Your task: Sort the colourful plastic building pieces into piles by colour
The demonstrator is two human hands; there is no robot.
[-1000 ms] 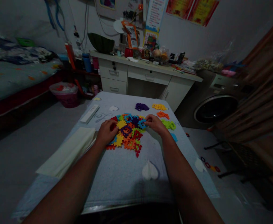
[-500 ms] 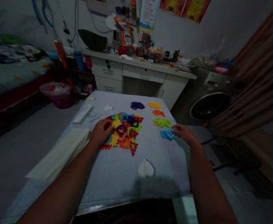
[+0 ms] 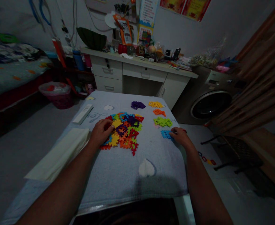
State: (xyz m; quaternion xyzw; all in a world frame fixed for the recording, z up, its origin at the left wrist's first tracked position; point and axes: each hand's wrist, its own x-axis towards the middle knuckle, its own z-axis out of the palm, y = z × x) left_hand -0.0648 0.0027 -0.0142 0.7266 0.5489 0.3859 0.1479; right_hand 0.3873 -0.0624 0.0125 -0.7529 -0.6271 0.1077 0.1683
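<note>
A mixed heap of flat, toothed plastic building pieces (image 3: pixel 125 132) lies mid-table in red, orange, yellow, green, blue and purple. My left hand (image 3: pixel 101 132) rests against its left side, fingers bent and thumb apart from them, with no piece visibly gripped. On the right, my right hand (image 3: pixel 181 136) has its fingertips closed at the blue pieces (image 3: pixel 165 134), covering the right end of that pile. Behind it are single-colour piles: green pieces (image 3: pixel 162 122), orange pieces (image 3: pixel 159 112), yellow pieces (image 3: pixel 155 104) and purple pieces (image 3: pixel 137 105).
A cloth covers the table (image 3: pixel 118 178). A long white box (image 3: pixel 83 114) and a folded pale sheet (image 3: pixel 59 154) lie along its left side. Beyond stand a white desk (image 3: pixel 142 67) and a washing machine (image 3: pixel 209 97). A chair (image 3: pixel 238 151) is at right, with linked coloured pieces (image 3: pixel 207 160) on the floor.
My right hand has shifted slightly left and down over the blue pile, covering more of it. My left hand stays at the mixed heap. The view has moved a little.
</note>
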